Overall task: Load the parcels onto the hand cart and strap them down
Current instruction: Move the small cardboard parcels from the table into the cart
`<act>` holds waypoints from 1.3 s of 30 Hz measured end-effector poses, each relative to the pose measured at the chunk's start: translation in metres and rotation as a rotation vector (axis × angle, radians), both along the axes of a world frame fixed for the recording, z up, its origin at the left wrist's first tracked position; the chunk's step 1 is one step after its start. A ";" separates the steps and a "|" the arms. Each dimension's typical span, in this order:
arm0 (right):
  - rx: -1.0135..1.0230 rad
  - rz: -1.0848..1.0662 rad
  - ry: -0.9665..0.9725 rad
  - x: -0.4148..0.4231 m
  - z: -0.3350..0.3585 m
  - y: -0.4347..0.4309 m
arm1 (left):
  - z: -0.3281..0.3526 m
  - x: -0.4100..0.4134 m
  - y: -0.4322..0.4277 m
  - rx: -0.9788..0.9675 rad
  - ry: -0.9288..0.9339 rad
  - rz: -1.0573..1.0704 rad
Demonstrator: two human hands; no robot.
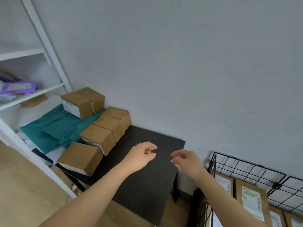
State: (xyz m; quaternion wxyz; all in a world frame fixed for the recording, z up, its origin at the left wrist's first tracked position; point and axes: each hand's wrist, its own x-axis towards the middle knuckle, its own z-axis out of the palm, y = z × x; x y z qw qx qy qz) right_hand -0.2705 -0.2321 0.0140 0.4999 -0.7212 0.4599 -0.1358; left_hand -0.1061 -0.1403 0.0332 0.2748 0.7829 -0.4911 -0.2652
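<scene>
My left hand (141,155): over the black table (147,190), fingers loosely curled, holding nothing.
My right hand (186,161): just beside it, equally loose and empty.
Cardboard parcels (105,130): lined along the table's left edge, left of both hands; my left hand is nearer.
Nearest box (80,158): left of my left wrist.
Wire-sided cart (246,167): on my right, with labelled parcels (250,199) inside.

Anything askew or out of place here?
Yes: the nearest box sits tilted at the left edge of the table and seems to overhang it. The row of boxes behind it sits flat.
</scene>
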 end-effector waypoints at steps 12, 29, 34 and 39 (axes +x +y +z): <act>-0.041 0.096 0.053 0.195 0.014 0.077 | -0.005 0.200 0.099 -0.079 0.120 0.128; -0.271 0.241 0.322 0.324 -0.013 0.125 | -0.064 0.326 0.157 0.054 -0.050 0.143; -0.334 0.337 0.388 0.344 -0.033 0.126 | -0.076 0.340 0.153 0.093 -0.097 0.126; -0.465 0.279 0.419 0.359 -0.046 0.107 | -0.087 0.346 0.136 0.047 -0.118 0.147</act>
